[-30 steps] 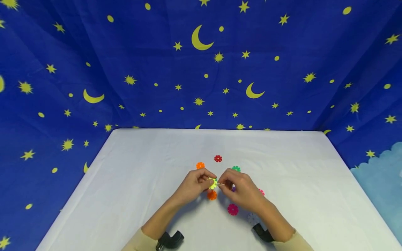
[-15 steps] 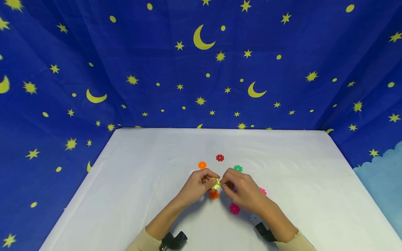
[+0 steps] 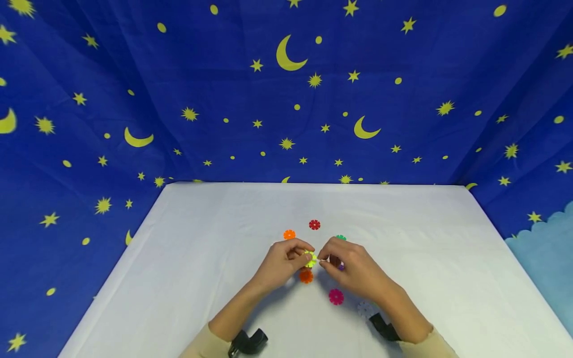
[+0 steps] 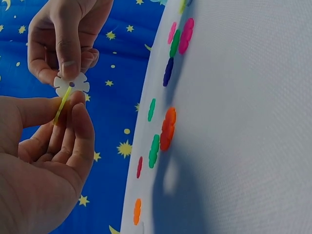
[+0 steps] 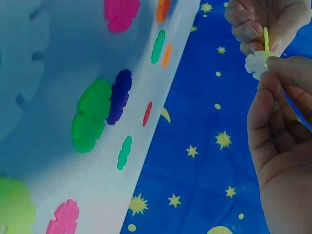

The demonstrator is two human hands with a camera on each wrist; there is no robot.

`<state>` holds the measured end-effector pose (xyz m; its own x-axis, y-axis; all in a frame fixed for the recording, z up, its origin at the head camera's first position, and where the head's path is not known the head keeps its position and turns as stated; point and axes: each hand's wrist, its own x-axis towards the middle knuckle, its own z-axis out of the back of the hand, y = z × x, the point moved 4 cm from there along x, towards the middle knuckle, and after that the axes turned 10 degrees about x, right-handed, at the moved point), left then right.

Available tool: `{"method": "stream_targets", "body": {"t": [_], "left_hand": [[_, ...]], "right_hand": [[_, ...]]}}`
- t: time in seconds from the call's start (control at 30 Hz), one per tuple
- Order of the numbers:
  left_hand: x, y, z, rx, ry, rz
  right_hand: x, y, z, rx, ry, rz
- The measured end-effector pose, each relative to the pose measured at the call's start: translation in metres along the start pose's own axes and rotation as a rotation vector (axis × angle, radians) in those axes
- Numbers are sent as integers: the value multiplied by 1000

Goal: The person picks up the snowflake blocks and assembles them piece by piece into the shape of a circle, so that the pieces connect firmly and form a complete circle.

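Above the table, my left hand pinches a yellow notched plastic disc between thumb and fingers. My right hand pinches a white notched disc by its edge. In the left wrist view the yellow disc stands edge-on and crosses the rim of the white one. The right wrist view has the same two discs, with the white disc lying across the lower end of the yellow disc. Fingertips cover part of both. Below the hands lies an orange disc.
Several more notched discs lie spread on the white-covered table: a red one, another orange disc, a pink disc and a pale one. A green disc and a purple disc lie close together. A blue starry cloth hangs behind.
My right hand has moved slightly to the right. Both hands keep their pinch on the two discs, and the head view has shifted a little.
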<state>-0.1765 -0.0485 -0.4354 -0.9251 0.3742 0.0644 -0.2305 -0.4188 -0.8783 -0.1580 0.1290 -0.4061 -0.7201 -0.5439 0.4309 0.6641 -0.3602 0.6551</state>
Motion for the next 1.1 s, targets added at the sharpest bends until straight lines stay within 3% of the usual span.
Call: {"method": "stream_targets", "body": {"t": [0.43, 0.7, 1.1], "left_hand": [[3, 7, 4, -2, -46, 39], [2, 1, 8, 24, -41, 34], [0, 2, 7, -13, -26, 21]], "right_hand": [[-2, -11, 12, 22, -40, 4], [-5, -27, 14, 34, 19, -130], [-10, -50, 9, -33, 168, -306]]}}
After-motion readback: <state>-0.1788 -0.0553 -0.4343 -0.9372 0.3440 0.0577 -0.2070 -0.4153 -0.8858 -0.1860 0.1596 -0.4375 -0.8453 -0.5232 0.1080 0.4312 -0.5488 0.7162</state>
